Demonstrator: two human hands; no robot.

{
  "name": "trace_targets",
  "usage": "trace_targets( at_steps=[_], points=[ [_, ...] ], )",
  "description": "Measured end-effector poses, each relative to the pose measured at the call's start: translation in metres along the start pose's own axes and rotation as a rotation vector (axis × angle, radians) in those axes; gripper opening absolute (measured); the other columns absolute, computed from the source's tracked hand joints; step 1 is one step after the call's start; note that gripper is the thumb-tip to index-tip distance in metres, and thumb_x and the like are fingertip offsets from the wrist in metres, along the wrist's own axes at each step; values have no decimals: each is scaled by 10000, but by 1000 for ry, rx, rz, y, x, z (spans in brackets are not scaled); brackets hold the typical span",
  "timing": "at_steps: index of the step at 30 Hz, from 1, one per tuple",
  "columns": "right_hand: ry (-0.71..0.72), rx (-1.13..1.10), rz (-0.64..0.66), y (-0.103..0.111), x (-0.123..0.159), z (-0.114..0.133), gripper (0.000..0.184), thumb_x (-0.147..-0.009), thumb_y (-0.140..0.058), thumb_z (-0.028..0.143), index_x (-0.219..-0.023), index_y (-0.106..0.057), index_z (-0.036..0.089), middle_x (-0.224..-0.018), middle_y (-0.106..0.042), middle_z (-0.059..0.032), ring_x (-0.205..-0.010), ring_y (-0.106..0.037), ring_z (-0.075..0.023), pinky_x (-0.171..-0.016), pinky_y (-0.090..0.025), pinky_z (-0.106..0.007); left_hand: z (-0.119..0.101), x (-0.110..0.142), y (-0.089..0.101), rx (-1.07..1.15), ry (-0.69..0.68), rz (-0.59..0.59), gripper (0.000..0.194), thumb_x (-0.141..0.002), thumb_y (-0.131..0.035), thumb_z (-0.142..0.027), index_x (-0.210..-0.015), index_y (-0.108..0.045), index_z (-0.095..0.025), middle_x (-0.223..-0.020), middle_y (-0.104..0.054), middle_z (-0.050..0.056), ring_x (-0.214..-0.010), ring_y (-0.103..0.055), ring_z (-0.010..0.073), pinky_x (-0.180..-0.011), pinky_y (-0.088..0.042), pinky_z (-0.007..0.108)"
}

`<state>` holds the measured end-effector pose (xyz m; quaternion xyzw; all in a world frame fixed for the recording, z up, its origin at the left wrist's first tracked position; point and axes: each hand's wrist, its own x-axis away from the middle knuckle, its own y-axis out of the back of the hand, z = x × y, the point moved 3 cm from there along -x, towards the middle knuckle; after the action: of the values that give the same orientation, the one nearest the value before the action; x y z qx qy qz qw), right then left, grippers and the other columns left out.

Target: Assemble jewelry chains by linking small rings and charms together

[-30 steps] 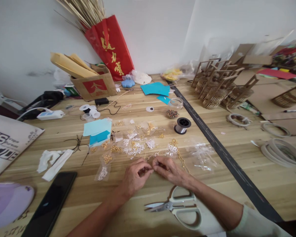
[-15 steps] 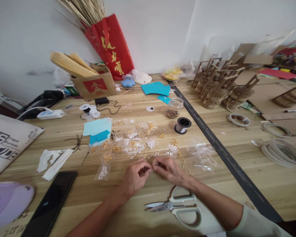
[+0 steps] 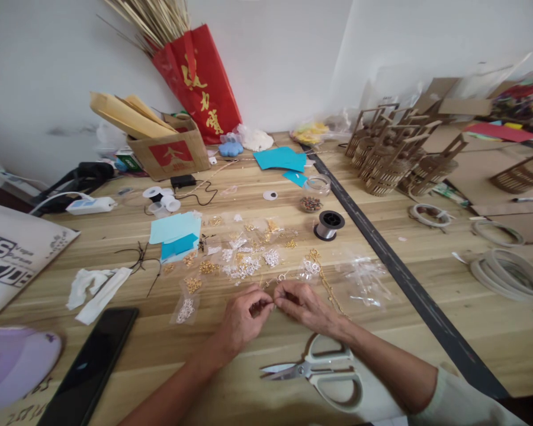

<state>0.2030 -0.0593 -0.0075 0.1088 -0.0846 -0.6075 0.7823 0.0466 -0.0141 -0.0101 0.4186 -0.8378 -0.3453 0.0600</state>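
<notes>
My left hand (image 3: 247, 313) and my right hand (image 3: 304, 305) meet fingertip to fingertip over the wooden table. Both are closed in a pinch; whatever lies between the fingers is too small to name. Just beyond the fingertips rests a thin chain with rings (image 3: 275, 279). A gold chain (image 3: 323, 275) runs down beside my right hand, near a small bag of silver rings (image 3: 310, 267). Scissors (image 3: 313, 371) with pale handles lie below my right forearm, blades pointing left. Small bags of gold beads (image 3: 208, 267) and silver beads (image 3: 245, 266) spread out past my left hand.
A spool of wire (image 3: 329, 225) and a glass jar of beads (image 3: 312, 200) stand farther back. Clear plastic bags (image 3: 368, 278) lie to the right, before a dark strip (image 3: 395, 281). A phone (image 3: 91, 364) sits at left. Small woven baskets (image 3: 382, 168) stand at back right.
The fingertips of both hands have shifted very slightly, with the left ones a little closer to the right ones. Everything on the table stays in place.
</notes>
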Motion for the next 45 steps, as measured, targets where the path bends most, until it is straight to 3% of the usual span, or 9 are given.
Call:
trace_targets(
  at_steps=[7,16,33,45],
  points=[
    [5,-8,0,-1,0,0,133,-904,-514,232,-795,-541,161,-663,-471,33,-590,-385,-99,-527,-290,-209,-4,1,1,-13,-28,-14,124,-779,-535,-122,-698,-610,-177,-645,-560,7,-559,-506,115,-532,-395,215],
    [-17,3,-3,0,0,1,137,-902,-505,235,-786,-527,165,-648,-447,39,-580,-376,-97,-516,-290,-207,-4,-2,3,108,93,14,92,-734,-530,-131,-681,-592,-172,-625,-553,-2,-564,-514,118,-532,-396,206],
    [-20,-7,0,0,-1,2,132,-902,-498,235,-791,-523,168,-649,-438,43,-575,-370,-97,-523,-286,-211,-3,-1,6,269,167,95,120,-854,-508,-224,-787,-578,-152,-669,-524,-12,-609,-461,117,-576,-378,220],
    [-23,-15,-5,-1,-1,1,134,-897,-500,239,-785,-521,168,-647,-448,40,-569,-384,-96,-525,-292,-212,-4,-6,7,370,238,111,160,-840,-532,-256,-739,-582,-143,-658,-533,-7,-618,-472,120,-587,-382,220]
  ],
)
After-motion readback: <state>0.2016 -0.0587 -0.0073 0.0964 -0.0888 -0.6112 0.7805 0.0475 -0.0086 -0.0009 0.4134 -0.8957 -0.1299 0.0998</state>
